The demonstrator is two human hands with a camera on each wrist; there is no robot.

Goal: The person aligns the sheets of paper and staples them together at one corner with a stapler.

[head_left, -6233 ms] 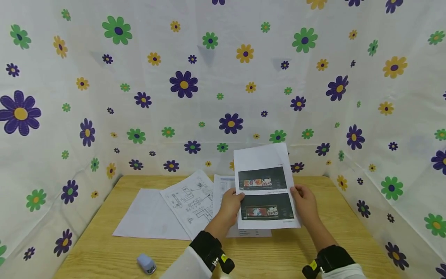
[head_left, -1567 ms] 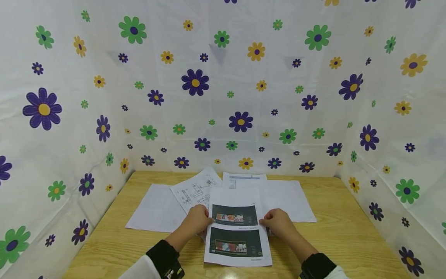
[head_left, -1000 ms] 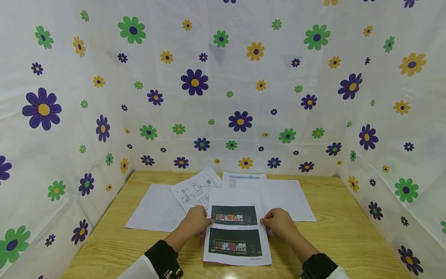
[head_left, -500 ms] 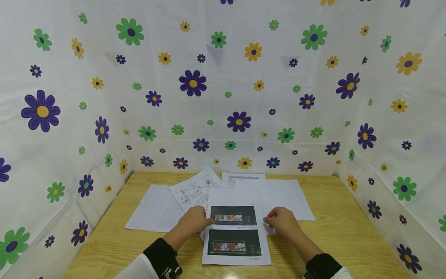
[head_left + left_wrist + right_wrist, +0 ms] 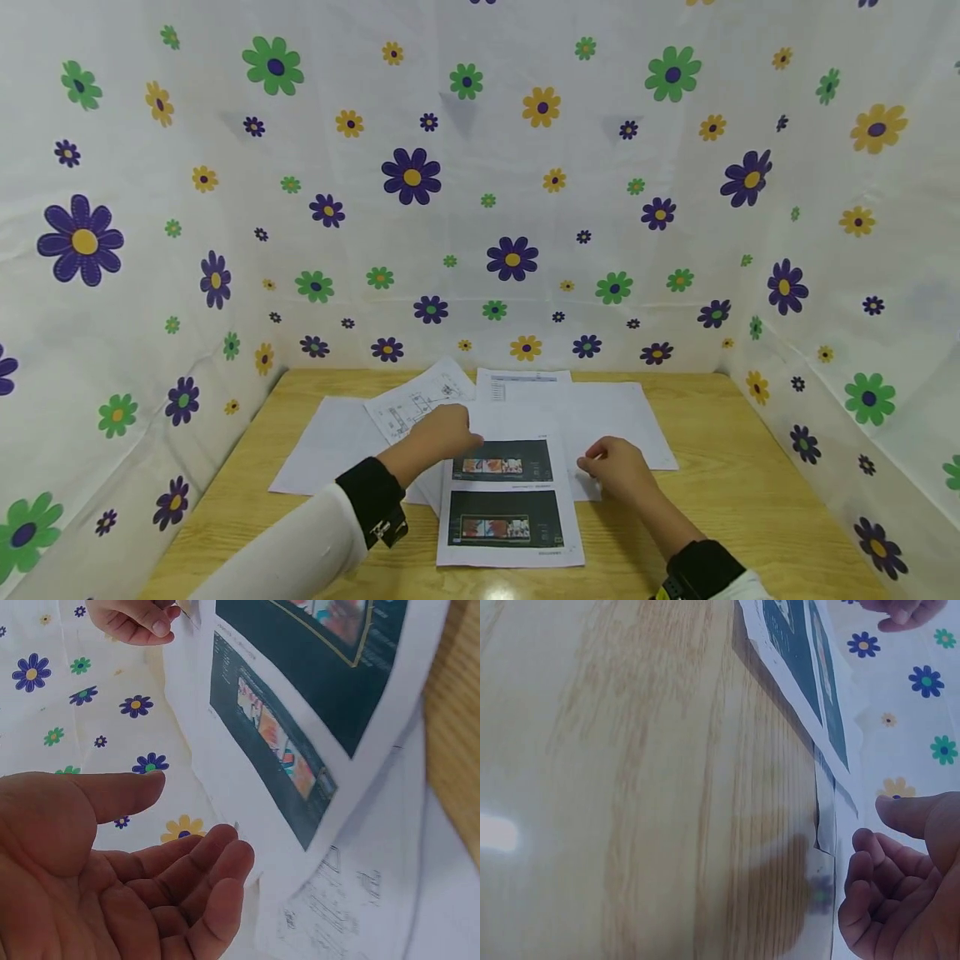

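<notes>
A printed sheet with two dark picture panels (image 5: 506, 518) lies at the front middle, over other papers. My left hand (image 5: 442, 433) hovers above its upper left part; in the left wrist view that hand (image 5: 142, 877) shows loosely bent fingers and nothing between thumb and fingertips. Off the sheet's right edge is my right hand (image 5: 618, 471), above a blank paper (image 5: 618, 417). In the right wrist view the right hand (image 5: 900, 877) has its thumb apart from relaxed fingers and holds nothing.
Behind the printed sheet lie a line-drawing sheet (image 5: 408, 408), a page with a table printed on it (image 5: 525, 377) and a blank sheet (image 5: 322, 450) at left. The wooden table (image 5: 720, 500) is walled by a flowered cloth (image 5: 337, 250).
The printed sheet, earlier held up in both hands, now lies on the other papers. My left hand has let go and lifted inward and away; my right has drawn off to the right.
</notes>
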